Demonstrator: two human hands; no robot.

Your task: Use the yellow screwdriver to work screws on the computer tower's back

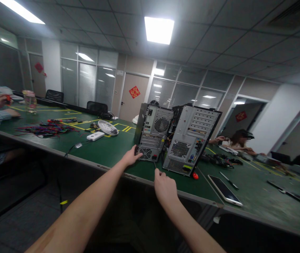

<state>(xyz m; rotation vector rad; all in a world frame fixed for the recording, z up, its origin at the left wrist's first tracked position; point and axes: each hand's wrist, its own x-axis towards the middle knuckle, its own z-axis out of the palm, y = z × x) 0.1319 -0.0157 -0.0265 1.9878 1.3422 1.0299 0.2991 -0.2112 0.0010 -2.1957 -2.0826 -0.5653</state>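
Observation:
Two computer cases stand upright side by side on the green table, their rear panels facing me. My left hand [132,156] grips the lower left edge of the left computer case [152,135], thumb on the rear panel near the bottom fan grille, fingers round the side. Just below that case, my right hand [165,182] is closed in a fist around a tool with a thin shaft, apparently a screwdriver [154,164]. Its shaft points up at the case's bottom edge; the handle is hidden in my fist. The right computer case [189,140] stands beside, untouched.
Left lie a white power strip [95,136], a round white cover [108,127] and tangled thin wires [48,129]. Right are a red-orange object [195,175], a phone [225,190], a pen-like tool [228,180] and black cables [220,160]. Other people sit at both sides.

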